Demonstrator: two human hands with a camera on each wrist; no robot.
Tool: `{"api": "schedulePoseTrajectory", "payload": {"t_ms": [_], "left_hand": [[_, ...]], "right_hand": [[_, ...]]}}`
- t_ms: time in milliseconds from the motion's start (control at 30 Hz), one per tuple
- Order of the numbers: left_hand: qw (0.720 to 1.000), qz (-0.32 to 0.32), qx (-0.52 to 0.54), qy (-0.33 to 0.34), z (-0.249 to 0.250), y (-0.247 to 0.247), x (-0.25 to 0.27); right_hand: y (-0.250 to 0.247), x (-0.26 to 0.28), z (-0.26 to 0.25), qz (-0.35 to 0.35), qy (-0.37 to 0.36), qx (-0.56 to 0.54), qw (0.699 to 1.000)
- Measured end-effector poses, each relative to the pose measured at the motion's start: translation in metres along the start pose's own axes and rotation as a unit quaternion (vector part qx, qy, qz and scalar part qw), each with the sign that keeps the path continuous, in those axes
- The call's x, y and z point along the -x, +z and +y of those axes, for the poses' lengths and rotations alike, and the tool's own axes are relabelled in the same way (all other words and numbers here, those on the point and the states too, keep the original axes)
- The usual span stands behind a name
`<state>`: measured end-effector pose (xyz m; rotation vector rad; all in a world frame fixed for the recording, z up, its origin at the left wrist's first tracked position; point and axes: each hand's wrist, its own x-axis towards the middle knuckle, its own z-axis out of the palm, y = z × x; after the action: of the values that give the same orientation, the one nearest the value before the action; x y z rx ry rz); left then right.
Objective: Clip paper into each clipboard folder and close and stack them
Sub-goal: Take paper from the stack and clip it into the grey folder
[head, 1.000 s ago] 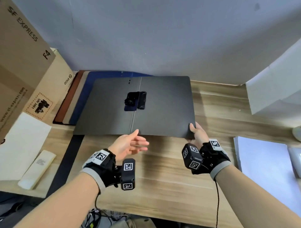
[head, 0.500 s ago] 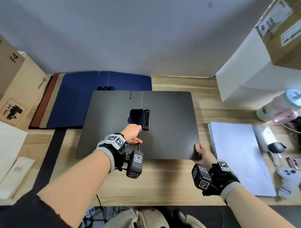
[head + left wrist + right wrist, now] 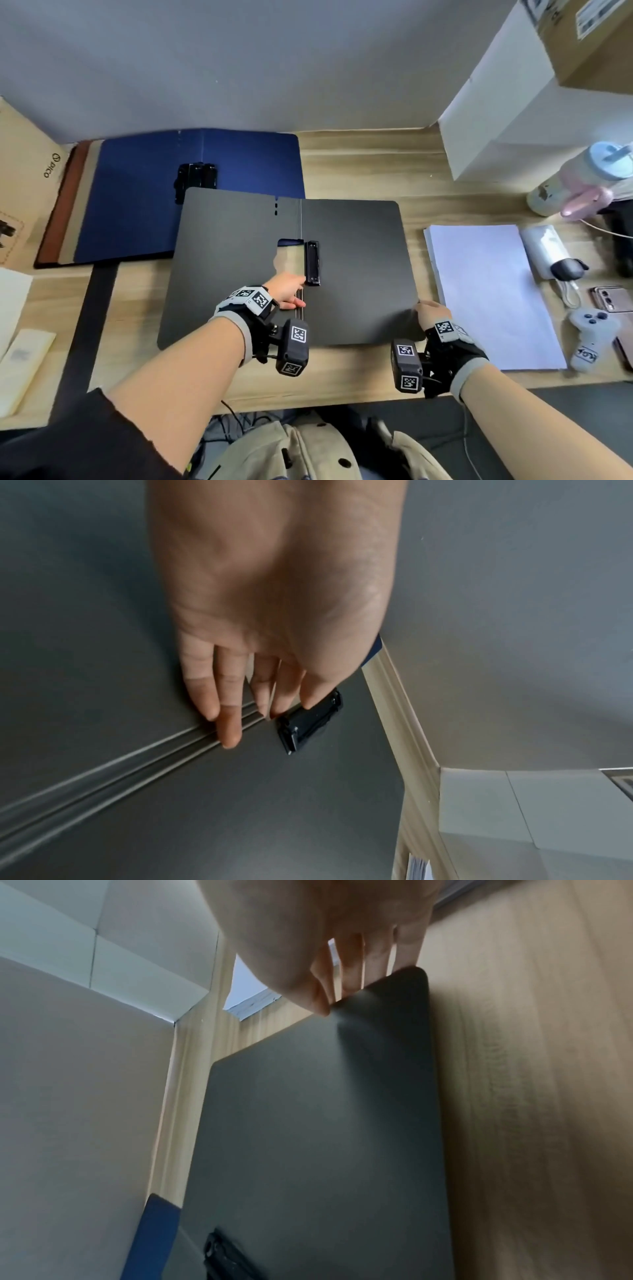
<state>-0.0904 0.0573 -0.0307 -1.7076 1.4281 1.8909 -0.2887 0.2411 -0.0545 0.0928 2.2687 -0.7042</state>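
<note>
A black clipboard folder [image 3: 356,274] lies open and flat on the wooden table [image 3: 342,370], with its black clip [image 3: 312,263] just right of the spine. My left hand [image 3: 291,294] rests with straight fingers on the spine grooves beside the clip [image 3: 308,721]; the left wrist view shows the fingertips [image 3: 230,737] touching the folder [image 3: 171,804]. My right hand [image 3: 431,313] pinches the folder's near right corner, thumb on top and fingers [image 3: 352,969] behind the corner [image 3: 404,993]. A stack of white paper [image 3: 486,291] lies to the right. A blue folder [image 3: 137,192] lies open behind, partly under the black one.
Brown and beige folders [image 3: 65,212] lie under the blue one at the left. A white box [image 3: 496,137] stands at the back right. A bottle [image 3: 582,178], a power bank [image 3: 548,253], a phone [image 3: 609,298] and a grey controller [image 3: 589,339] crowd the right edge.
My left hand moved from in front of the folder onto its spine beside the clip. The black folder slid toward me, uncovering more of the blue folder. My right hand kept its corner grip.
</note>
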Motion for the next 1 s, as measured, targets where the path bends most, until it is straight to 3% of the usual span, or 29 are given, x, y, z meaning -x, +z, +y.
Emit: {"api": "schedulePoseTrajectory", "payload": {"t_ms": [100,233,333,433,667,833,1000], "left_hand": [[1.0,0.003,-0.001,-0.006,-0.001,0.006,0.0],[0.995,0.095,-0.023,0.027,0.017,0.003,-0.006],[0.99,0.116,-0.037,0.063,0.041,0.014,-0.006],[0.997,0.058,-0.006,0.05,0.067,0.045,0.002],[0.997,-0.061,0.023,0.033,0.105,0.146,0.012],[0.995,-0.075,0.06,0.025,0.111,0.206,0.003],[0.996,-0.082,0.041,0.003,0.113,0.242,-0.003]], "right_hand": [[-0.002,-0.001,0.001,0.022,0.001,0.017,1.0],[-0.012,-0.004,-0.002,0.031,0.001,0.023,0.999],[-0.031,-0.013,-0.004,0.058,-0.02,-0.001,0.998],[-0.061,-0.026,-0.008,0.076,-0.03,-0.03,0.996],[-0.143,-0.069,0.001,0.093,-0.015,0.023,0.995],[-0.177,-0.092,0.01,0.149,-0.007,0.059,0.987],[-0.187,-0.114,0.018,0.133,-0.01,0.118,0.984]]}}
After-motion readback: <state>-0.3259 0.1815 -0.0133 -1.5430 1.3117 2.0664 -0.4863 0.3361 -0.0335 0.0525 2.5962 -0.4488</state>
